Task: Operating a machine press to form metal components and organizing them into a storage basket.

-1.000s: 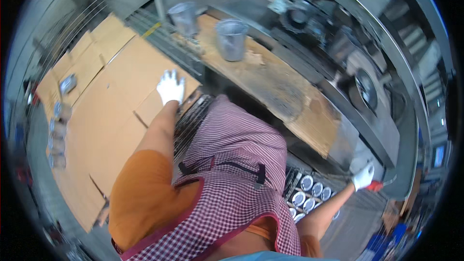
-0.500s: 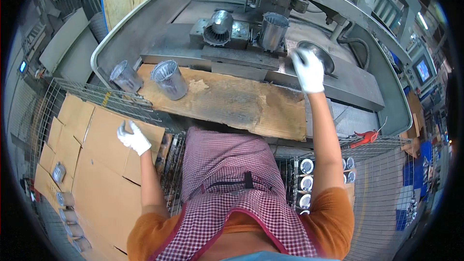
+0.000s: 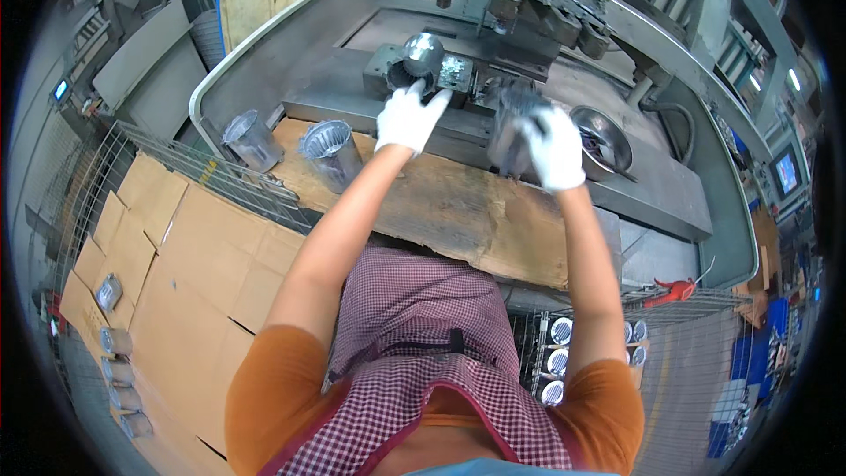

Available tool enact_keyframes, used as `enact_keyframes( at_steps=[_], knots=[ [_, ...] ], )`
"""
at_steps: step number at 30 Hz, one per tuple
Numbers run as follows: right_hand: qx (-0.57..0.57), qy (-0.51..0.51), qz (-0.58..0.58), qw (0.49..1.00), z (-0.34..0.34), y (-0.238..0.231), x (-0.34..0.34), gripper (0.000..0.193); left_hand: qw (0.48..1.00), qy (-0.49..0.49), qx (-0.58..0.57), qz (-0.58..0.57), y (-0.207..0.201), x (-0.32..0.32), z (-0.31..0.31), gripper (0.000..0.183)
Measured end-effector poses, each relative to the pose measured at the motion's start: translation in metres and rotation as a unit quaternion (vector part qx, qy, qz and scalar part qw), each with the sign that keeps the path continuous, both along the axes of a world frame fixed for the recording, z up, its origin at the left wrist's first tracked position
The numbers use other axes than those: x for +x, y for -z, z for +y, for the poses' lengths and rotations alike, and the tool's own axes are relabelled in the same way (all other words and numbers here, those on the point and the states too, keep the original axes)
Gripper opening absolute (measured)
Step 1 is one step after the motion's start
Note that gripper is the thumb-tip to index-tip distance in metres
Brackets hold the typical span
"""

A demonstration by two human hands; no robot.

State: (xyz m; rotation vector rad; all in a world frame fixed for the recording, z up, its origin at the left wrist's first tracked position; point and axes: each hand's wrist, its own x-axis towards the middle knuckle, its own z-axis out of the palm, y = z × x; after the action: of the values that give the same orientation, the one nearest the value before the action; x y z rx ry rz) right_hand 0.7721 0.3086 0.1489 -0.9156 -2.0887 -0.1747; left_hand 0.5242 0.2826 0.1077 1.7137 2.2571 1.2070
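My right hand point(image 3: 555, 150), in a white glove, grips a ribbed metal cup point(image 3: 509, 128), smeared by motion, just above the front ledge of the machine. My left hand point(image 3: 408, 119), gloved too, reaches up with fingers apart to a shiny metal cup point(image 3: 423, 51) lying tilted on the machine's fixture block point(image 3: 456, 73). Whether its fingertips touch that cup I cannot tell. Two more grey ribbed cups, one open-topped point(image 3: 331, 157) and one leaning point(image 3: 253, 141), stand to the left of my left forearm.
A metal bowl point(image 3: 606, 143) with something dark in it sits right of my right hand. Stained cardboard point(image 3: 458, 211) covers the ledge. Wire cages flank me, with cardboard sheets point(image 3: 211, 273) at left and round metal parts point(image 3: 560, 360) at right. A red air gun point(image 3: 674, 293) hangs at right.
My left hand has risen from over the left cardboard to the fixture. My right hand has left the bowl and taken the right-hand cup off the fixture, bringing it nearer me.
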Motion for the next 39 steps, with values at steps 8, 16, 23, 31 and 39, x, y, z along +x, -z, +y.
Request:
enact_keyframes(
  at_steps=[8,16,23,31,39],
  knots=[
    [-0.1,-0.063,-0.026,0.993,-0.101,0.069,-0.006,0.027,0.977,-0.204,0.056,-0.042,-0.007,-0.027,0.079,0.03],
    [-0.2,0.018,0.014,0.979,-0.05,0.029,0.004,0.046,0.95,-0.044,0.201,0.233,-0.04,-0.007,0.014,0.023],
    [-0.319,0.136,-0.147,0.926,0.029,0.011,-0.038,0.061,0.872,0.161,0.239,0.396,-0.043,0.041,0.039,0.014],
    [-0.213,0.186,-0.143,0.948,0.072,0.02,-0.051,0.05,0.915,0.1,0.175,0.349,-0.059,0.018,0.045,0.038],
    [-0.265,0.156,-0.224,0.925,0.073,0.009,-0.069,0.048,0.971,0.02,0.032,0.236,-0.058,-0.099,-0.043,0.043]
  ],
)
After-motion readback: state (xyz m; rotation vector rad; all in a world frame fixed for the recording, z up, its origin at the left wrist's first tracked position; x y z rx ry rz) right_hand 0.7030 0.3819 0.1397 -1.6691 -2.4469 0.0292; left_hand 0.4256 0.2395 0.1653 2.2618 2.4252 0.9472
